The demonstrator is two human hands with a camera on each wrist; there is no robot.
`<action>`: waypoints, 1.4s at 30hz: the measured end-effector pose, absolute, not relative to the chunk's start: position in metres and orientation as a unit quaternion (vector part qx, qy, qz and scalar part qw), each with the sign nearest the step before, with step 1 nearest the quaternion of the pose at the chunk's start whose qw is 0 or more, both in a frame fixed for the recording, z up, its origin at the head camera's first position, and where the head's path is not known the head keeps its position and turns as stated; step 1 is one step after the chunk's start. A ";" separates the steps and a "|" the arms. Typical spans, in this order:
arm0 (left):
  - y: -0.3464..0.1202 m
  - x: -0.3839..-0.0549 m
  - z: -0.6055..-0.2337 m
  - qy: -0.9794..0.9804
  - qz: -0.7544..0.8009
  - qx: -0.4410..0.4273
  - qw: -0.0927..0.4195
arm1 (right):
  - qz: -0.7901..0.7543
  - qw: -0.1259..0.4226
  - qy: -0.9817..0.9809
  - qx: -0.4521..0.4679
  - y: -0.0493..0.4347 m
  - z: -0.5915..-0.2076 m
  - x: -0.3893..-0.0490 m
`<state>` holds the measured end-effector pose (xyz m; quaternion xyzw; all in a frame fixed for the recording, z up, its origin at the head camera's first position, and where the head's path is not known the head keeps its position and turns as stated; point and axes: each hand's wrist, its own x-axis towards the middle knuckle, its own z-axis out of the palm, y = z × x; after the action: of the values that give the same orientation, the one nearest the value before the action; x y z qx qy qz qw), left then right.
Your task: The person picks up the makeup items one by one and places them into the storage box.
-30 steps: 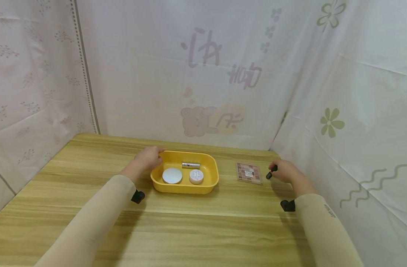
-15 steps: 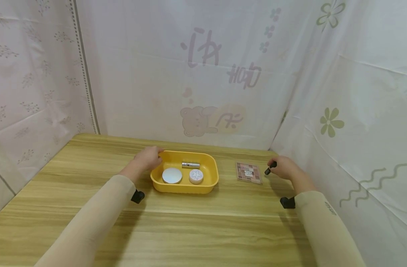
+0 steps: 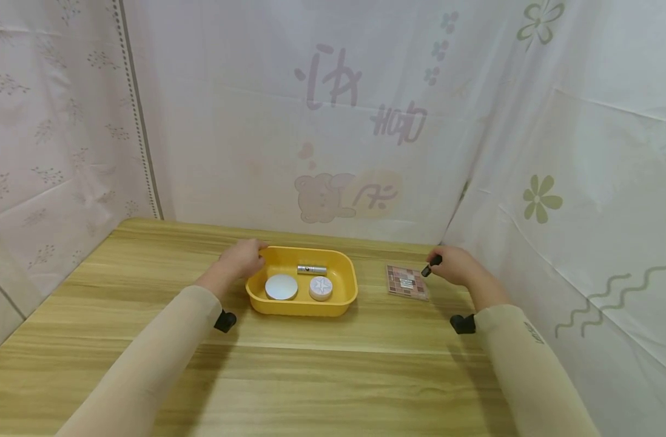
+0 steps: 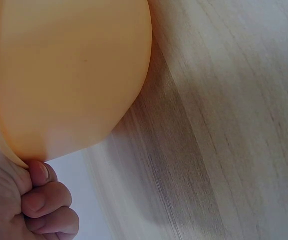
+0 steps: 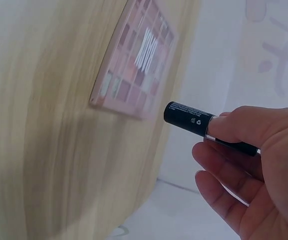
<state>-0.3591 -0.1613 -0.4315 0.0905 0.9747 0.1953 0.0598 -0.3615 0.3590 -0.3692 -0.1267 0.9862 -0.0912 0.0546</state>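
Observation:
My left hand grips the back left rim of a yellow plastic basket, thumb and curled fingers at its edge in the left wrist view. Inside the basket lie a silver tube, a round white compact and a small round case with a star on its lid. Between thumb and fingers, my right hand pinches a black lipstick tube with a silver band, held above the table. An eyeshadow palette lies flat just left of that hand.
The wood-grain table stretches in front of the basket and to its left. Pale printed curtains hang behind the table and along both sides, the right one close to my right arm.
The right hand has risen and moved left with the lipstick tube, towards the palette. My left hand and the basket have stayed in place.

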 end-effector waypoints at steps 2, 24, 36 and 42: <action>-0.161 -0.359 -0.432 0.976 0.191 0.092 0.058 | -0.088 0.054 0.985 -0.136 0.354 -0.369 -0.364; -0.161 -0.360 -0.433 0.977 0.188 0.092 0.051 | -0.089 0.045 0.979 -0.177 0.288 -0.359 -0.364; -0.160 -0.357 -0.431 0.977 0.187 0.092 0.050 | -0.110 0.041 0.971 -0.206 0.255 -0.348 -0.362; -0.160 -0.356 -0.430 0.977 0.185 0.091 0.050 | -0.114 0.031 0.968 -0.220 0.236 -0.342 -0.361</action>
<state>-0.3563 -0.1600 -0.4304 0.0914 0.9772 0.1848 0.0502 -0.3613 0.2363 -0.3417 -0.2197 0.9683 -0.1145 0.0306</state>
